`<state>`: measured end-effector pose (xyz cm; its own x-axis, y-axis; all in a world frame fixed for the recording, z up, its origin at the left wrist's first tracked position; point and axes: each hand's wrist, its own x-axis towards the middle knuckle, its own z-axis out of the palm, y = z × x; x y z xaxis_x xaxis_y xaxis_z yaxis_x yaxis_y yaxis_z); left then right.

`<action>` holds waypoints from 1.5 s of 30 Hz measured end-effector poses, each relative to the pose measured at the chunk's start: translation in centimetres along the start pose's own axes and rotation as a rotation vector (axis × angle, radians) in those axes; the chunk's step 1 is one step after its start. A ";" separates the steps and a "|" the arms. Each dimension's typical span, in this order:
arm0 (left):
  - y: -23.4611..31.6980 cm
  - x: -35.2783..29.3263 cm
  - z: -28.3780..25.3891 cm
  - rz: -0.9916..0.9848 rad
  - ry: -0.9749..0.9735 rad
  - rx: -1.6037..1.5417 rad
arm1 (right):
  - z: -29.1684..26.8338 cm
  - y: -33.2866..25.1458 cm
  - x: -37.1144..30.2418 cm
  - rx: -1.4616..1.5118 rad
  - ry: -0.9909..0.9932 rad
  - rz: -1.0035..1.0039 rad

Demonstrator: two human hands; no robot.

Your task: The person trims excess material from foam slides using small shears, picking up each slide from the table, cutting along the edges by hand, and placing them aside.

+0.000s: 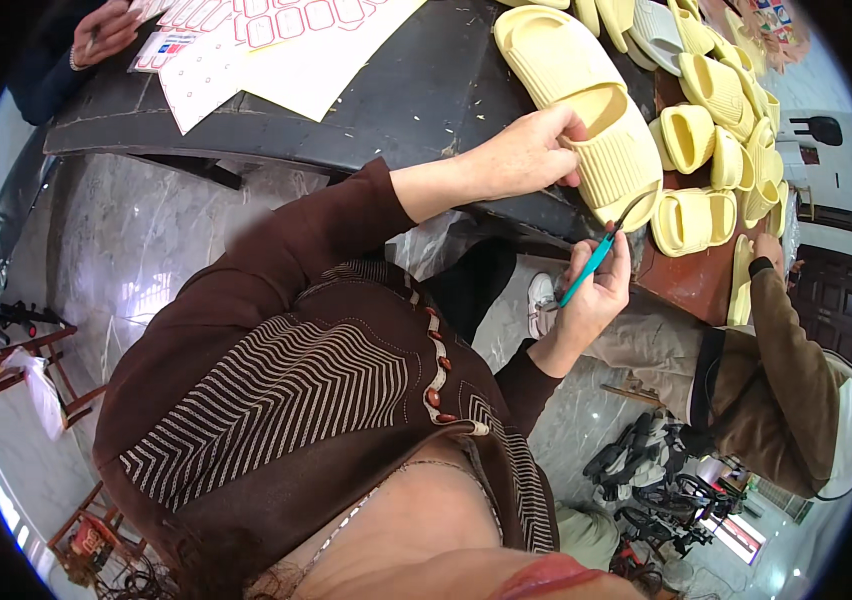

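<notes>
A pale yellow slide slipper (561, 62) with a ribbed strap lies on the dark tabletop, its toe at the near edge. My left hand (531, 150) is closed on the slipper's strap, thumb and fingers bent at the strap's opening. My right hand (601, 285), just off the table edge, pinches a slim teal-handled tool (589, 270) with a thin, dark, curved tip. That tip reaches the slipper's toe edge; whether it touches cannot be made out.
Several yellow slippers (691, 140) are heaped to the right, with a grey slipper (657, 36) among them. Printed sheets (296, 65) cover the far left. Another person's hand (106, 32) is there; a second person in a brown sleeve (781, 320) works at right.
</notes>
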<state>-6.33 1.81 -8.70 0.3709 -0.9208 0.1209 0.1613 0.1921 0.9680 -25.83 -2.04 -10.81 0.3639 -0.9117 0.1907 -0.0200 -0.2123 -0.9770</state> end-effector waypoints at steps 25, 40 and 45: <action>3.6 0.4 -3.4 0.337 0.082 0.683 | -0.1 0.0 0.6 0.019 -0.051 -0.022; 4.0 10.4 -10.2 -0.244 0.075 0.444 | 1.1 0.3 -0.4 0.038 -0.125 -0.043; 4.3 9.0 -10.0 -0.320 0.081 0.057 | 2.3 0.1 0.2 0.133 -0.173 -0.037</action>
<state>6.84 -2.23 -5.63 0.3810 -0.9010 -0.2073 0.2311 -0.1243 0.9650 -23.62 -1.45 -11.07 0.5170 -0.8276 0.2186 0.1149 -0.1859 -0.9758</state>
